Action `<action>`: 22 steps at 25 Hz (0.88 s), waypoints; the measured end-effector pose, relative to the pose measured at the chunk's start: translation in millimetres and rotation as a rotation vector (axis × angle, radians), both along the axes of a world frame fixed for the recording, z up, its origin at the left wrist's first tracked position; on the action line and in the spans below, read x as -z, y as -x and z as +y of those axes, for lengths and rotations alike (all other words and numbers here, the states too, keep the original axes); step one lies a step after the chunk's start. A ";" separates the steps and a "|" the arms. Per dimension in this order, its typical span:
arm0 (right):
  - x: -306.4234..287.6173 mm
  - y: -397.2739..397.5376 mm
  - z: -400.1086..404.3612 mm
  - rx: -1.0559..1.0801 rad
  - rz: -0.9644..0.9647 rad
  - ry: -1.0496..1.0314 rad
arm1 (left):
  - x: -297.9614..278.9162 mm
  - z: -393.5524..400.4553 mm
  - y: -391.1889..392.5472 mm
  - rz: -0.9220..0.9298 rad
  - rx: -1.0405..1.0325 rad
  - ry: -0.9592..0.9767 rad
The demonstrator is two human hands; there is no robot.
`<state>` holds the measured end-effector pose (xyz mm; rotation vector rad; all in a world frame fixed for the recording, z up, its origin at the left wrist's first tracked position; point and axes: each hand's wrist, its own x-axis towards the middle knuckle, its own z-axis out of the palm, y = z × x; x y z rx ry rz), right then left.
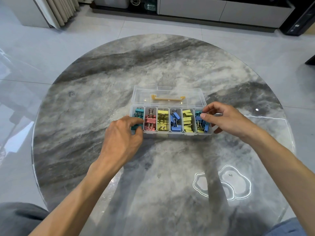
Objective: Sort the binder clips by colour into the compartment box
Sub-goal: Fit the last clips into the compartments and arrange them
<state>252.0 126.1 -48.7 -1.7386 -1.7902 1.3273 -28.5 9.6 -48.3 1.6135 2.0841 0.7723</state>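
while two hands (122, 137) (226, 118) grip teal and blue clips, six-compartment box (170, 133), lid open

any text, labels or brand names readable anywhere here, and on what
Nothing can be read.
Green bottle on the low shelf at the far wall: its label has print, too small and blurred to read.
Compartment box, its open lid and the binder clips: no lettering visible.
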 end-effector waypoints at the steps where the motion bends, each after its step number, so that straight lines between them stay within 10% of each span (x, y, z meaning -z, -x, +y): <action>1: -3.8 -6.7 0.9 -0.068 0.001 0.058 | -0.2 0.2 -0.5 0.002 -0.015 -0.009; 10: 1.8 -11.8 -1.3 -0.204 -0.066 0.018 | 4.0 0.4 3.9 -0.005 -0.068 0.018; 15: 11.9 -7.7 3.4 0.175 0.226 0.102 | 5.1 4.2 8.9 -0.172 -0.132 0.017; 22: 18.1 24.9 3.6 0.432 0.643 0.332 | 3.4 69.8 19.2 -1.259 -0.473 0.291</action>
